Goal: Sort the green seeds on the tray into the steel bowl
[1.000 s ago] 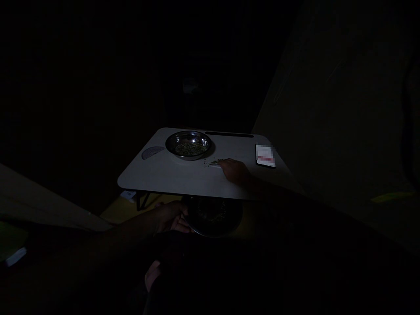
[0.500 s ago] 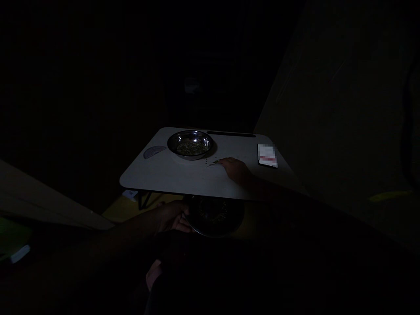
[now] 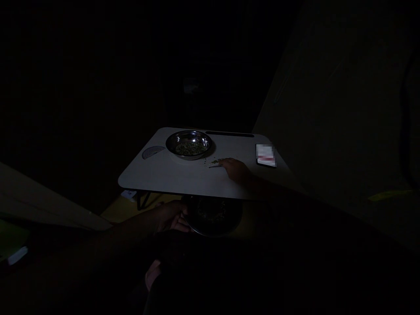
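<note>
In the dim light my left hand (image 3: 175, 214) grips the left rim of a dark metal bowl (image 3: 213, 223) just under the table's front edge. Small pale bits lie inside that bowl, which is partly hidden by the tabletop. My right hand (image 3: 234, 169) rests on the white table (image 3: 170, 179), fingers lying low and extended toward small green grains (image 3: 215, 162) scattered by the fingertips. Fine finger detail is lost in the dark. Behind and left of it stands a shiny steel bowl (image 3: 188, 136) with many greenish grains in its bottom.
A clear half-round protractor (image 3: 153, 152) lies at the table's left. On the right is a phone (image 3: 266, 155) with a blurred-out screen. A dark slot (image 3: 229, 134) runs along the back edge. A wall (image 3: 328, 109) rises on the right.
The view has shifted slightly. More green grains show by my right fingertips, and the hand has barely moved. My left hand keeps its hold on the lower bowl.
</note>
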The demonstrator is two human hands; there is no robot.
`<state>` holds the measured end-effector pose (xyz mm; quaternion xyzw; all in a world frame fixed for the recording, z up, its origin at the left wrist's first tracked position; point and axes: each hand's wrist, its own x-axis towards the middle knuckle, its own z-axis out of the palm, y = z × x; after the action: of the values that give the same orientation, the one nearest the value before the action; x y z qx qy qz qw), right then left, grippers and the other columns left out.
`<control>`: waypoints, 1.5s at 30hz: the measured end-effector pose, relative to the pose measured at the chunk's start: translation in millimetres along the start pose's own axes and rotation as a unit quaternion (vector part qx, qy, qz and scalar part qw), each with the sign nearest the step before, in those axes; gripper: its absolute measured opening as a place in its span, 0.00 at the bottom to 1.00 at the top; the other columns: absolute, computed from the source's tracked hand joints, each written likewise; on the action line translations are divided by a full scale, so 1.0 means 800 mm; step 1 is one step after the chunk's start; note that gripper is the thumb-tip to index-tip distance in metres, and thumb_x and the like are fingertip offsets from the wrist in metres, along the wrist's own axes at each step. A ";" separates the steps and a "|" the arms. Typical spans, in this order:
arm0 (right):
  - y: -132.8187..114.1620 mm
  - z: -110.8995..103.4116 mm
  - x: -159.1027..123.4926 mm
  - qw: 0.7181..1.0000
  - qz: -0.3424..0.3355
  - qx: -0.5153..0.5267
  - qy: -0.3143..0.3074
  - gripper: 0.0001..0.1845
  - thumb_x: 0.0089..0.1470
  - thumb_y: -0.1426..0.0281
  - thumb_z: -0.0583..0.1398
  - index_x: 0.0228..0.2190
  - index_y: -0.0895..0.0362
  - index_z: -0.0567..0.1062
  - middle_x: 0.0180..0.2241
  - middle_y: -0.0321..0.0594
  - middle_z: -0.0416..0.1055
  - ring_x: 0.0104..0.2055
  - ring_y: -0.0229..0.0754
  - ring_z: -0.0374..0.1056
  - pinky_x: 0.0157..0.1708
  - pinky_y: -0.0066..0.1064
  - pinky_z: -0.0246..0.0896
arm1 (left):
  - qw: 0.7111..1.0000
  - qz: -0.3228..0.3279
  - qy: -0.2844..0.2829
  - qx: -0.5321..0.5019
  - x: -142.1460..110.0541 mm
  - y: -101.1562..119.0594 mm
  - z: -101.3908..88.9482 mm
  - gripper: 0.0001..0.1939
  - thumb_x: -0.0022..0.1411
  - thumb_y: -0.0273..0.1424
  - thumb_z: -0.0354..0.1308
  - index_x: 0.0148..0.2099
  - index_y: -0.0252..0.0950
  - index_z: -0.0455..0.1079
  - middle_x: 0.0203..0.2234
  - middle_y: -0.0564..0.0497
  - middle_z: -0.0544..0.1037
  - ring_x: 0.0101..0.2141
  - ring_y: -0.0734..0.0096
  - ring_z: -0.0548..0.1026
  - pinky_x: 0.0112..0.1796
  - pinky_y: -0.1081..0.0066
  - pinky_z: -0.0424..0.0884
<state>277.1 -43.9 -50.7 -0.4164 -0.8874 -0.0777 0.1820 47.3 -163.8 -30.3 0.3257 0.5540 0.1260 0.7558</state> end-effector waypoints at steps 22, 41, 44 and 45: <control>-0.048 -0.035 -0.021 0.996 -0.088 0.012 -0.032 0.13 0.46 0.75 0.46 0.35 0.59 0.64 0.34 0.40 0.63 0.38 0.37 0.55 0.34 0.30 0.50 | 1.000 0.002 -0.018 0.007 0.005 -0.001 -0.003 0.07 0.38 0.27 0.46 0.25 0.32 0.61 0.15 0.49 0.71 0.21 0.71 0.70 0.27 0.72 0.63; -0.105 -0.061 -0.054 0.977 -0.195 0.071 -0.051 0.13 0.48 0.69 0.45 0.35 0.58 0.64 0.33 0.39 0.64 0.36 0.36 0.55 0.32 0.29 0.50 | 0.999 -0.003 -0.036 0.024 0.005 0.006 0.010 0.05 0.38 0.27 0.46 0.22 0.33 0.60 0.15 0.52 0.70 0.21 0.72 0.69 0.28 0.72 0.62; -0.108 -0.065 -0.058 0.974 -0.210 0.071 -0.045 0.14 0.49 0.69 0.44 0.35 0.58 0.64 0.32 0.40 0.64 0.35 0.36 0.56 0.32 0.29 0.51 | 0.999 0.000 -0.035 0.025 0.006 0.007 0.012 0.05 0.38 0.26 0.46 0.23 0.33 0.60 0.15 0.52 0.70 0.21 0.73 0.69 0.28 0.72 0.62; -0.107 -0.067 -0.058 0.973 -0.215 0.074 -0.043 0.14 0.49 0.70 0.44 0.35 0.58 0.64 0.32 0.40 0.64 0.35 0.36 0.56 0.32 0.29 0.51 | 0.999 0.000 -0.038 0.026 0.007 0.007 0.013 0.05 0.38 0.27 0.46 0.23 0.32 0.60 0.15 0.52 0.70 0.21 0.73 0.69 0.28 0.71 0.62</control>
<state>252.7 -147.3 -18.5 -0.2044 -0.9663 -0.0316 0.1531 59.6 -160.4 -29.4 0.3502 0.5277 0.0990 0.7675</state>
